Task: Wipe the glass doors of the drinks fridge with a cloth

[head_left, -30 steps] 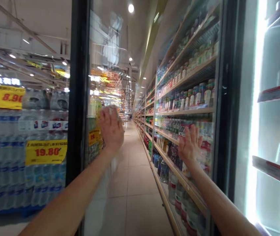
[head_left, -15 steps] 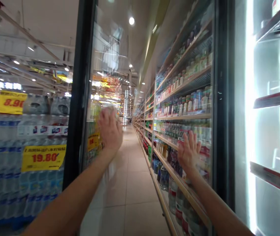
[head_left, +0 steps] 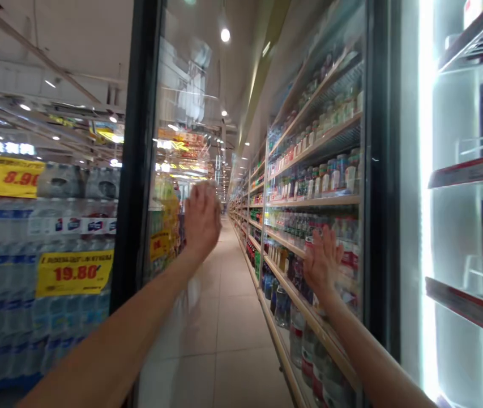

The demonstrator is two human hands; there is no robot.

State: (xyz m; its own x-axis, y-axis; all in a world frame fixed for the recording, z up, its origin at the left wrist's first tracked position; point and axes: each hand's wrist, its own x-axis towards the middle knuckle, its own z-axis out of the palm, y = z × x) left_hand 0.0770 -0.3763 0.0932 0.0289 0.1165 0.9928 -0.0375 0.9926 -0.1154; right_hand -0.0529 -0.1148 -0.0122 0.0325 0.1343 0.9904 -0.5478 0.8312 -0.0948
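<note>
A tall glass door (head_left: 245, 85) with a black frame (head_left: 136, 170) stands open in front of me. My left hand (head_left: 202, 221) is pressed against the glass at its left half. Its fingers are together and bent over at the top, and what they hold, if anything, is hidden. My right hand (head_left: 323, 259) lies flat on the same pane near its right frame bar (head_left: 377, 170), with the fingers spread and nothing in it. Through the glass I see a shop aisle (head_left: 233, 317) and long shelves of bottled drinks (head_left: 309, 181).
The lit cooler interior (head_left: 470, 170) with red-edged shelves and cans is at the right. Stacked packs of water bottles (head_left: 33, 272) with yellow price signs (head_left: 75, 273) stand at the left beyond the door frame. The tiled aisle runs straight ahead.
My left hand has slid to the right across the glass. A pale patch seen at its fingertips earlier no longer shows. My right hand has stayed almost in place.
</note>
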